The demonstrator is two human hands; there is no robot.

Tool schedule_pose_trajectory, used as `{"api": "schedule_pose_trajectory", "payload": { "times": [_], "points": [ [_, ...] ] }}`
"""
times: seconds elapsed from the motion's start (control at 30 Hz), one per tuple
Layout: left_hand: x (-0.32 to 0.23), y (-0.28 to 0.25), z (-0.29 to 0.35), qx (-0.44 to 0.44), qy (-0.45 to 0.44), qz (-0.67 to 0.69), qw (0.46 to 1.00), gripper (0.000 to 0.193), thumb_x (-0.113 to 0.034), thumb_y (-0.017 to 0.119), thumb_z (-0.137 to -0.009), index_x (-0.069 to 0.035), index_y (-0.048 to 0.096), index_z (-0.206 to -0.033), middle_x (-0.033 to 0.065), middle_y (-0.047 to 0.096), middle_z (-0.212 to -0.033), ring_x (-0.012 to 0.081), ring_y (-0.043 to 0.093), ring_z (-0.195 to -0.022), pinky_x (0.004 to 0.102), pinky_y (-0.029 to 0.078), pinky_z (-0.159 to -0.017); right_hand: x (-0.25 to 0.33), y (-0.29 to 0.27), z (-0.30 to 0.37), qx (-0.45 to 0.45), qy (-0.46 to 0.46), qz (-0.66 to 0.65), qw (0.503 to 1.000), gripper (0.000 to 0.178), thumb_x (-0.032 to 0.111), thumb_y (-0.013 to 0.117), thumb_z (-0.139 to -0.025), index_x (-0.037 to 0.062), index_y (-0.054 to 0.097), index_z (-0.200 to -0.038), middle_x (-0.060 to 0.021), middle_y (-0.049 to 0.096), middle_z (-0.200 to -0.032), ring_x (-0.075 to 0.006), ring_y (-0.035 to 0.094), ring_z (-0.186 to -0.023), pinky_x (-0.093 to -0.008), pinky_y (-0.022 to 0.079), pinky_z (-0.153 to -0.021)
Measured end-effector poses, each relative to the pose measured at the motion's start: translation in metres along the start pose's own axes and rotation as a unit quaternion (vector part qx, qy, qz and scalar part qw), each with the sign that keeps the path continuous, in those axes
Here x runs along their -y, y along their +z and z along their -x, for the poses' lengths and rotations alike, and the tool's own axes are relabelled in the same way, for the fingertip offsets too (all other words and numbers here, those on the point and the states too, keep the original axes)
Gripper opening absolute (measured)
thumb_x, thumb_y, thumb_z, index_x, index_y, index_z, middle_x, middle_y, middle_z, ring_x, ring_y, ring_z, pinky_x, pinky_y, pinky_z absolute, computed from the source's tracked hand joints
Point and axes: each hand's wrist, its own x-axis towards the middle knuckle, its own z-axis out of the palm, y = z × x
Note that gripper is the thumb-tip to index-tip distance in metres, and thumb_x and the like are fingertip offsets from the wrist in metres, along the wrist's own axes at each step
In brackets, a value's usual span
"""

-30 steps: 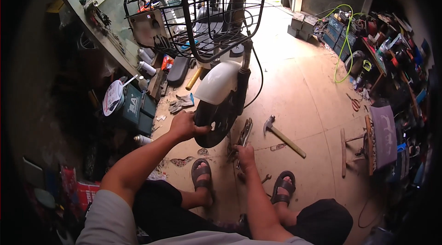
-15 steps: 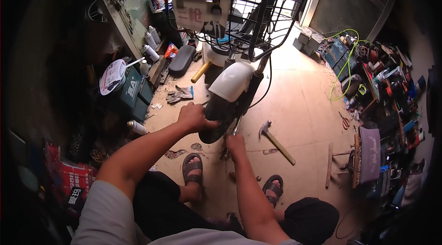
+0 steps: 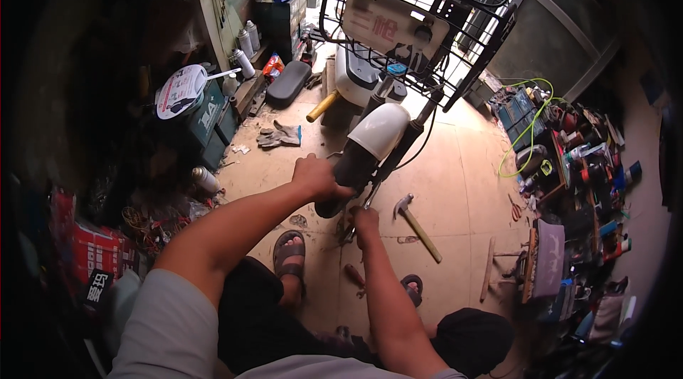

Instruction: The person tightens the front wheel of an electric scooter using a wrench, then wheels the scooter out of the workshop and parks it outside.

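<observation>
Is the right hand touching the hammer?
Apart. The head view shows it: a strip of bare floor lies between the right hand and the hammer, which rests to that hand's right.

The left arm (image 3: pixel 235 226) is stretched forward and inward, gently bent. The left hand (image 3: pixel 317 178) is held with its back turned upward and its fingers curled. The right forearm (image 3: pixel 391 293) is extended almost straight ahead. The right hand (image 3: pixel 366 227) is clenched fist-like, set near the left hand and slightly closer to the body.
</observation>
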Motion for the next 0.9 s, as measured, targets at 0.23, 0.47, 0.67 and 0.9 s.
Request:
{"api": "schedule_pose_trajectory", "payload": {
  "times": [0.23,0.47,0.67,0.9],
  "points": [
    [0.004,-0.006,-0.003,0.006,0.0,0.004,1.0,0.082,-0.081,0.072,-0.063,-0.006,0.079,-0.097,0.0129,0.074,-0.098,0.0292,0.066,-0.103,0.0377,0.052,-0.085,0.008,-0.007,0.015,0.076,0.019,-0.12,0.99,0.023,0.023,0.064,-0.086,0.0005,0.068,-0.084,-0.0078,0.064,-0.073,-0.0214,0.063,-0.068,-0.038,0.047,-0.06],
    [0.005,-0.012,-0.003,0.033,-0.013,0.012,0.999,0.082,-0.08,0.074,-0.063,-0.007,0.079,-0.101,0.0125,0.074,-0.101,0.029,0.066,-0.106,0.0386,0.049,-0.089,0.014,-0.015,0.03,0.191,0.103,-0.294,0.931,0.023,0.024,0.061,-0.089,0.0034,0.066,-0.098,-0.011,0.071,-0.089,-0.0244,0.068,-0.078,-0.0379,0.051,-0.062],
    [0.003,-0.008,-0.002,0.008,0.0,0.013,1.0,0.082,-0.079,0.074,-0.064,-0.007,0.079,-0.102,0.0127,0.074,-0.101,0.0284,0.066,-0.106,0.0384,0.049,-0.089,-0.019,-0.004,0.031,0.19,0.095,-0.312,0.926,0.018,0.02,0.06,-0.09,0.0039,0.063,-0.095,-0.0086,0.067,-0.082,-0.0258,0.065,-0.073,-0.0446,0.055,-0.066],
    [-0.001,-0.016,-0.001,0.028,-0.003,0.019,0.999,0.083,-0.079,0.074,-0.064,-0.006,0.078,-0.102,0.012,0.074,-0.103,0.0286,0.066,-0.107,0.0393,0.049,-0.09,-0.004,-0.014,0.015,0.178,0.045,-0.212,0.96,0.015,0.018,0.06,-0.092,0.0033,0.06,-0.095,-0.0069,0.06,-0.077,-0.0234,0.059,-0.067,-0.04,0.053,-0.064]
  ]
}}
